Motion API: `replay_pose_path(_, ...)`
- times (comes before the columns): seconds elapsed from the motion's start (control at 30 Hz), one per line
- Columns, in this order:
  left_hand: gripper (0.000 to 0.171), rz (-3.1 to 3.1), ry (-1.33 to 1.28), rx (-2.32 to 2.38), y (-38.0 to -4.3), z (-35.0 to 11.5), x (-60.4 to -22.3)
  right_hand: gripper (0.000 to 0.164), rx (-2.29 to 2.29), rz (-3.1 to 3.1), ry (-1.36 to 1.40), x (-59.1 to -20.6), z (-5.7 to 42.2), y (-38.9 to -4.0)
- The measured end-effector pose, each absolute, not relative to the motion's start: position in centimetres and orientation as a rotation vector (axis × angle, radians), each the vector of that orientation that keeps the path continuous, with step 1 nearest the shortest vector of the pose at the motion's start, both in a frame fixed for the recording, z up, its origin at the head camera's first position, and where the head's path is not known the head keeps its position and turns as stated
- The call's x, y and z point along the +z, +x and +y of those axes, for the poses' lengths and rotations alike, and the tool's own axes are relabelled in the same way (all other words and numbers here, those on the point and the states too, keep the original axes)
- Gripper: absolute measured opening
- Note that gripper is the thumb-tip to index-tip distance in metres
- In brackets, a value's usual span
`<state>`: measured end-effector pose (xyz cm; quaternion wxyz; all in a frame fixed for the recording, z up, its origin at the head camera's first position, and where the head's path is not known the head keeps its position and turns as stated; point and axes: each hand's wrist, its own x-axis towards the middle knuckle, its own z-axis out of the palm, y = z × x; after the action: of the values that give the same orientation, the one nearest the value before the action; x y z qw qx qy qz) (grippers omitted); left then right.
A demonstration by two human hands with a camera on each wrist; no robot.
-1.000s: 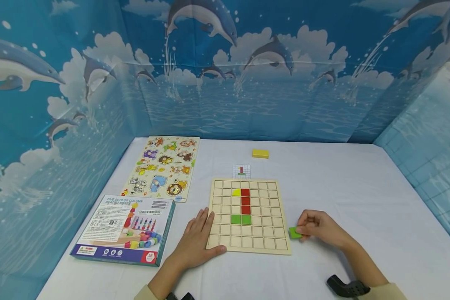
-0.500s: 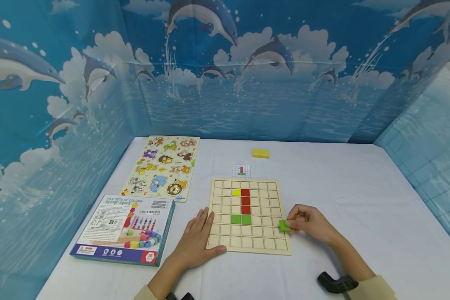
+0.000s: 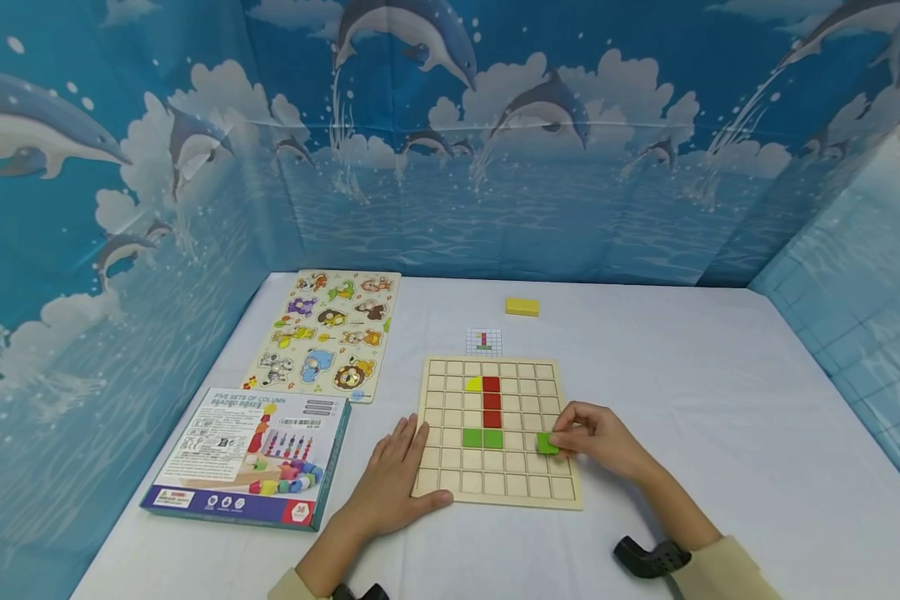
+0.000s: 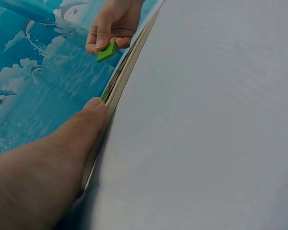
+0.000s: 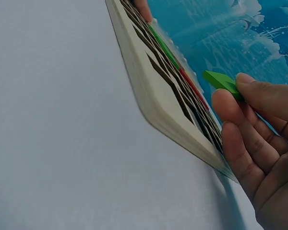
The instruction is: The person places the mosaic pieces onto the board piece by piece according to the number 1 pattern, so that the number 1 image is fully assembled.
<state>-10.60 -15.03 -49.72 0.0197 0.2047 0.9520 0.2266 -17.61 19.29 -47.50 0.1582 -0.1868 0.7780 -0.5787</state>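
A wooden grid board (image 3: 450,481) lies on the white table. Set into its squares are a yellow quarter-round tile (image 3: 474,384), a column of red tiles (image 3: 491,402) and two green tiles (image 3: 483,438) below. My right hand (image 3: 596,435) pinches another green square tile (image 3: 547,443) between thumb and fingers, over the board's right side; in the right wrist view this tile (image 5: 221,84) shows above the board surface. Flat at the board's left edge, my left hand (image 3: 390,483) rests with fingers spread, its thumb (image 4: 89,120) along the near edge.
A small printed pattern card (image 3: 483,342) lies just behind the board, and a yellow block (image 3: 522,307) farther back. To the left are an animal puzzle board (image 3: 330,333) and a bead-toy box (image 3: 247,458). A dolphin-print curtain (image 3: 495,208) surrounds the table.
My right hand has carried the green tile leftward, from beside the board's right edge to over its right-hand squares. The left hand has stayed in place.
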Motion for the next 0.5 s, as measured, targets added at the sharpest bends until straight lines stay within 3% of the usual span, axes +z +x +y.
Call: replay_pose_path(0.5,0.101,2.953,0.638,0.695,-10.5,-15.0,-49.6,0.020,-1.674,2.237,-0.506,-47.3,17.0,-18.0)
